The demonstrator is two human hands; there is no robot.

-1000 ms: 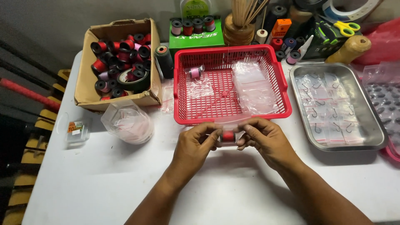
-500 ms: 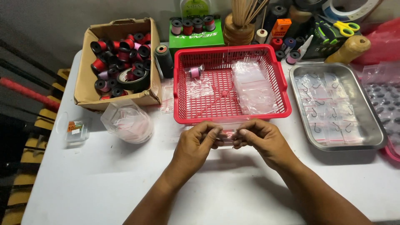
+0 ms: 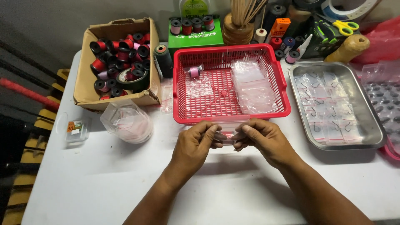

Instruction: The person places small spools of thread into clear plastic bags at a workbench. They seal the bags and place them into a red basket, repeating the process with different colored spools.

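Note:
My left hand [image 3: 196, 143] and my right hand [image 3: 261, 139] meet just in front of the red plastic basket [image 3: 183, 83]. Both pinch a small clear plastic bag [image 3: 228, 135] between thumbs and fingers, held a little above the white table [image 3: 104, 183]. The bag's contents are hidden by my fingers. Inside the basket lie a pink thread spool [image 3: 194, 71] and a pile of clear zip bags [image 3: 253, 85].
A cardboard box of red and black thread spools [image 3: 118, 54] stands at the left, a clear plastic container [image 3: 127, 121] in front of it. A metal tray of bagged hooks [image 3: 333, 104] sits at the right. Spools, scissors and sticks crowd the back edge.
A red spool showed between my fingers a second ago; now it is hidden and my fingertips press closer together along the bag. The hands stay in the same place.

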